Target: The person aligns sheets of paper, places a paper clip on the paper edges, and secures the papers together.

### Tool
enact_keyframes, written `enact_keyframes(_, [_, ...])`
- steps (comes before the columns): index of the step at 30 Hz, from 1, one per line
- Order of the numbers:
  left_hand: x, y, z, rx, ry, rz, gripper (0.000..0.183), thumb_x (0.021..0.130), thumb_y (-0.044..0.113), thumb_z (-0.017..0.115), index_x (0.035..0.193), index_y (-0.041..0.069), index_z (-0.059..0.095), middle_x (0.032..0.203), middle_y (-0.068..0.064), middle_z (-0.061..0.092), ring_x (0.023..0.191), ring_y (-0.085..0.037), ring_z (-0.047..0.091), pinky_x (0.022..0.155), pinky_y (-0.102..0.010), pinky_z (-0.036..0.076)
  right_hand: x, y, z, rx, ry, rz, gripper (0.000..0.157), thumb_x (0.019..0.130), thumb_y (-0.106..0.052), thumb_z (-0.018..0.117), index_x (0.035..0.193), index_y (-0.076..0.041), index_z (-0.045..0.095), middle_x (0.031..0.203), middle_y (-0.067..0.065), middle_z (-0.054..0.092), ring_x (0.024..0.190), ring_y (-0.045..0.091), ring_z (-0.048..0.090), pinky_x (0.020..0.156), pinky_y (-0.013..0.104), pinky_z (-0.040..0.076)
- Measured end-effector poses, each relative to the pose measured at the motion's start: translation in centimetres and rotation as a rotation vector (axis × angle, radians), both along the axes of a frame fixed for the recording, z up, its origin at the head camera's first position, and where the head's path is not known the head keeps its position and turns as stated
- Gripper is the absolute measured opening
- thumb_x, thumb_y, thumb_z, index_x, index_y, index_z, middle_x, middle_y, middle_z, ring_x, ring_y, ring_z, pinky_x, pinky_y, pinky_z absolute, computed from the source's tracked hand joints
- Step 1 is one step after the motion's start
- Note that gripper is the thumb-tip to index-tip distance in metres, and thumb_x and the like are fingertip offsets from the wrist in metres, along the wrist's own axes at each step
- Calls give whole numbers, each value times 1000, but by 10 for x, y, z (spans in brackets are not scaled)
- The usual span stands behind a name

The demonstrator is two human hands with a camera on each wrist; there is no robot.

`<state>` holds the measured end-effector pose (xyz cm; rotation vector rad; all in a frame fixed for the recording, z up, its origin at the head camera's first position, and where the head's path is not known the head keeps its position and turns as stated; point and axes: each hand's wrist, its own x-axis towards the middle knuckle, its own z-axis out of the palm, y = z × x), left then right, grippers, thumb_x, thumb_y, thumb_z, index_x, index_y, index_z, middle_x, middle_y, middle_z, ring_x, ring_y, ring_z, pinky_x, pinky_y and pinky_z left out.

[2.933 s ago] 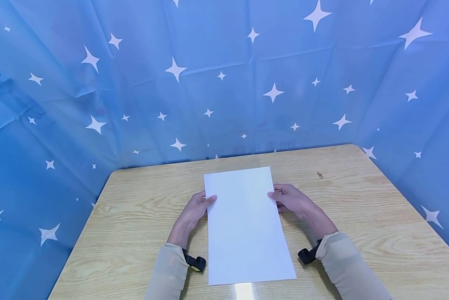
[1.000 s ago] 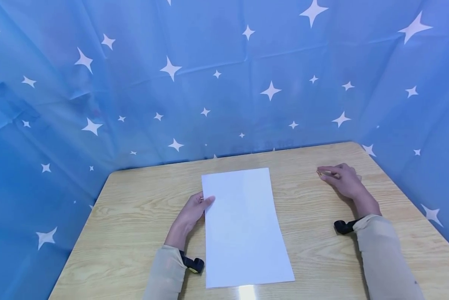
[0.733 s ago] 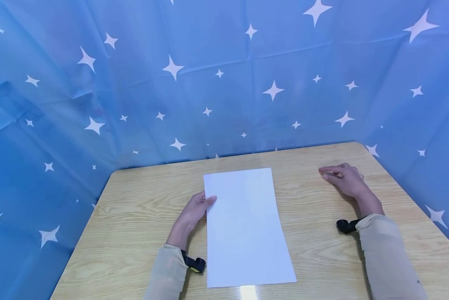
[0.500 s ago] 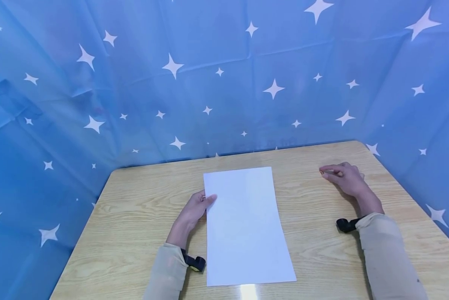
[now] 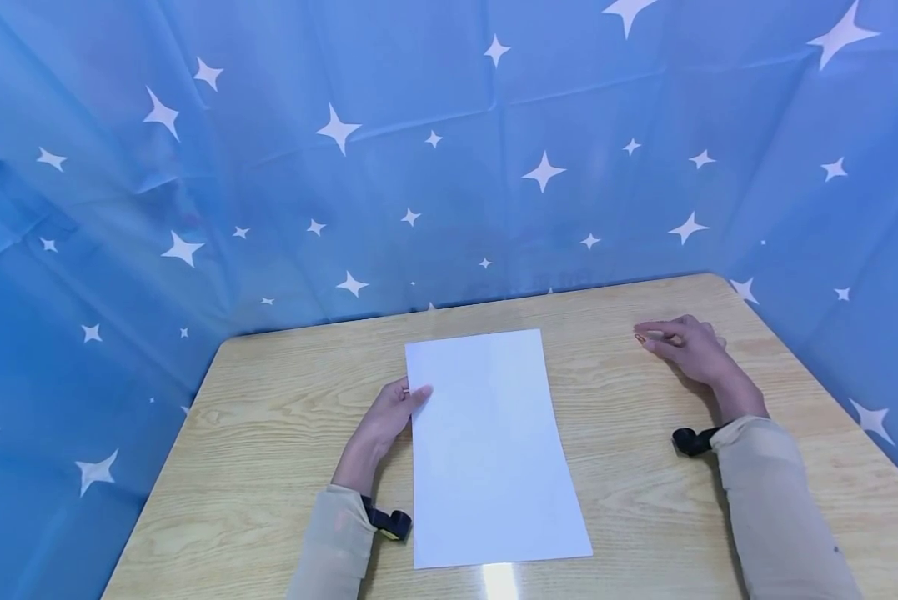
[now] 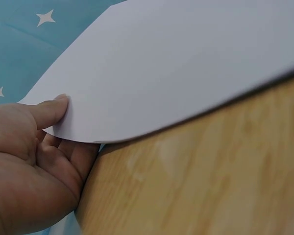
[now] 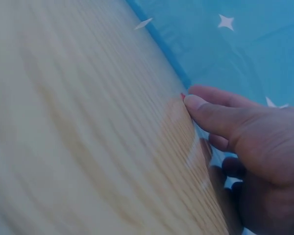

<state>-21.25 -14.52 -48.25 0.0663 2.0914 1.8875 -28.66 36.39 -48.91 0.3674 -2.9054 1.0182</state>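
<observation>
White paper (image 5: 494, 450) lies before me on the wooden table; in the left wrist view its near edge seems doubled, so it may be more than one sheet. My left hand (image 5: 388, 414) grips its left edge, thumb (image 6: 54, 111) on top and fingers underneath. Off to the right, my right hand (image 5: 692, 348) has a small reddish paper clip (image 5: 639, 338) between thumb and index fingertip, low at the tabletop. From the right wrist, only a red tip of the clip (image 7: 183, 96) shows past the thumb. Whether the clip still touches the table, I cannot tell.
The light wood table (image 5: 291, 433) reaches back to a blue curtain (image 5: 283, 167) with white stars. Its right side slopes away beyond my right arm. A black wrist camera (image 5: 692, 442) sits on the right wrist, another (image 5: 392, 525) on the left.
My right hand let go of the paper's right edge and moved right to the paper clip, which it now pinches. The left hand has kept its grip on the paper.
</observation>
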Motion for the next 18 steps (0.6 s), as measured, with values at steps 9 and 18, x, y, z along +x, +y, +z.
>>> enact_keyframes(9, [1, -1, 1, 13, -13, -2, 31, 102, 31, 51, 125, 12, 60, 102, -12, 70, 90, -28, 68, 84, -38, 51, 1, 0, 3, -12, -26, 47, 33, 103, -26, 51, 130, -10, 62, 117, 19, 45, 108, 47, 30, 84, 70, 10])
enact_keyframes(18, [1, -1, 2, 9, -12, -3, 31, 102, 29, 51, 126, 11, 59, 103, -12, 70, 91, -28, 68, 85, -38, 51, -1, -1, 3, -12, 9, 26, 28, 101, -24, 56, 122, -8, 64, 109, 18, 50, 99, 42, 35, 80, 63, 15])
